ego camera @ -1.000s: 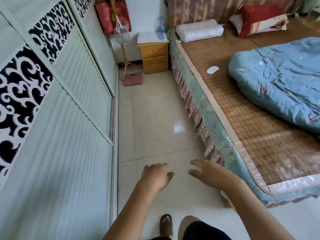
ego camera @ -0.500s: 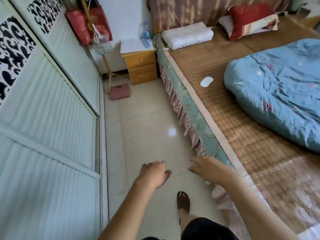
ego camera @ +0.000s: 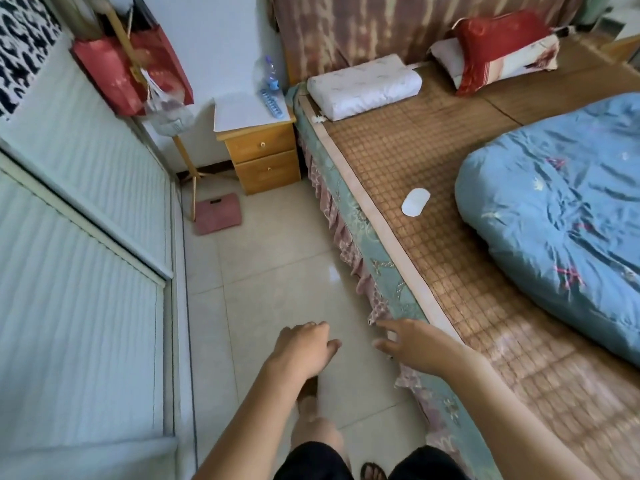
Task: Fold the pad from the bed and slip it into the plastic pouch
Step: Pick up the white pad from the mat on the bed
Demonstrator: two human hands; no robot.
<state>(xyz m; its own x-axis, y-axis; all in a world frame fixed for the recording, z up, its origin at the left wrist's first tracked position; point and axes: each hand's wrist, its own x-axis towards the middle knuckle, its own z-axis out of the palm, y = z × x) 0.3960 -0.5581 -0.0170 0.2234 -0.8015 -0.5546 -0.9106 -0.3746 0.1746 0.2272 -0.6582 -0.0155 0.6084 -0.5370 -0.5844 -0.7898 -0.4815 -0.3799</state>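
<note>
- Since the frame half a second back the view has moved further along the aisle: the small white oval pad (ego camera: pixel 416 201) sits lower and nearer, the yellow wooden two-drawer nightstand (ego camera: pixel 261 148) looms larger, and the front foot that showed between the arms is now mostly hidden under the left forearm.
- Left hand (ego camera: pixel 301 348) stays out front over the pale glossy floor tiles (ego camera: pixel 277 289), fingers loosely curled inward, holding nothing.
- Right hand (ego camera: pixel 415 344) has come up level with the teal floral bed edge (ego camera: pixel 381 268), fingers spread loosely, nothing gripped; whether it touches the pink ruffled skirt cannot be told.
- Pad lies flat on the brown woven bamboo bed mat (ego camera: pixel 398 157), just beside the rumpled blue quilt (ego camera: pixel 561 216), well apart from both hands.
- White contoured foam pillow (ego camera: pixel 363 85) at the head of the mat; red satin pillow (ego camera: pixel 498 46) further right.
- Ribbed pale wardrobe door (ego camera: pixel 79 271) on the left; pink flat floor scale (ego camera: pixel 217 213) near the nightstand.
- No plastic pouch identifiable.
</note>
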